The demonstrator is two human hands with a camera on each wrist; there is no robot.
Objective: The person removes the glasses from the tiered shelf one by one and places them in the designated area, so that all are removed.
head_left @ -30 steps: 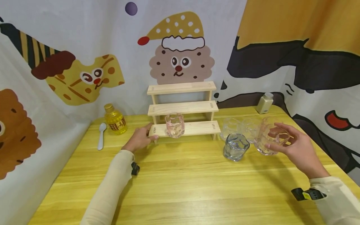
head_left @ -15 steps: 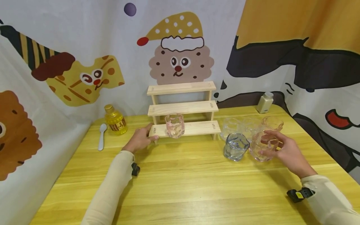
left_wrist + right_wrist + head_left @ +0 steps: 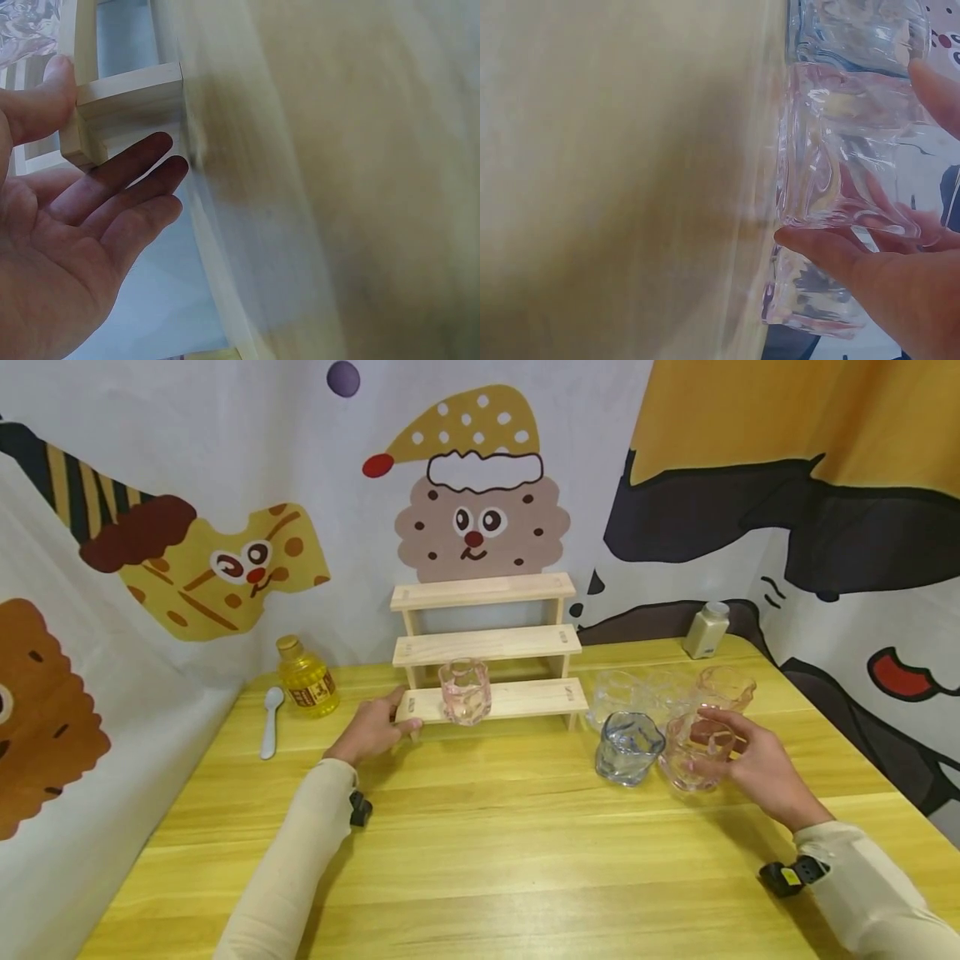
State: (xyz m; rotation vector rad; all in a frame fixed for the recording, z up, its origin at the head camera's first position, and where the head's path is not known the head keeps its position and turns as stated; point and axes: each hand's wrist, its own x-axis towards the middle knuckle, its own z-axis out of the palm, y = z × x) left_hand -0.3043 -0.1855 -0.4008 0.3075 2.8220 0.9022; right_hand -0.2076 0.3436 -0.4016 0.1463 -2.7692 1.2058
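My left hand (image 3: 372, 728) pinches the left end of the lowest step of a three-tier wooden shelf (image 3: 517, 700). In the left wrist view its thumb lies on one face of the board (image 3: 127, 84), and the other fingers extend beneath. A pink glass (image 3: 466, 692) stands on that lowest step. On the right, my right hand (image 3: 757, 764) holds another pink glass (image 3: 693, 758) between thumb and fingers, at the tabletop. Right beside it stands a blue-tinted glass (image 3: 628, 752). The right wrist view shows the held glass (image 3: 847, 150) between the fingers.
Behind the held glass are a third pinkish glass (image 3: 726, 685) and clear glasses (image 3: 617, 693). A capped pale bottle (image 3: 707, 631) stands at the back right. An oil bottle (image 3: 307, 681) and a white spoon (image 3: 271, 722) are at the left. A printed cloth (image 3: 300, 427) hangs behind.
My right hand has moved the pink glass left and slightly nearer, to beside the blue-tinted glass, away from the pinkish one behind. My left hand has stayed on the shelf end.
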